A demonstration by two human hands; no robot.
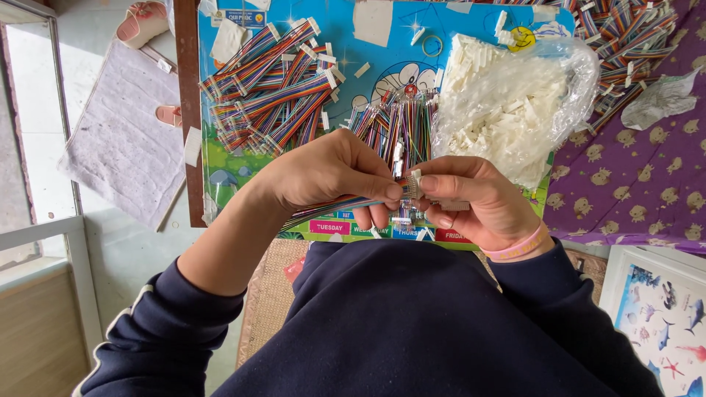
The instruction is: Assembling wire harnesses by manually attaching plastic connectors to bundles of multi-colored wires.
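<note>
My left hand pinches a flat rainbow-coloured ribbon cable that runs out to the left under my palm. My right hand meets it at the cable's end, its thumb and fingers closed on a small white plastic connector. Both hands hover above the near edge of a blue cartoon-printed board. Just beyond my fingers lies a bundle of loose multicoloured wires.
A heap of finished ribbon cables lies at the board's left. A clear plastic bag of white connectors sits at the right, more cables behind it. Purple patterned cloth covers the right side. A grey mat lies on the floor.
</note>
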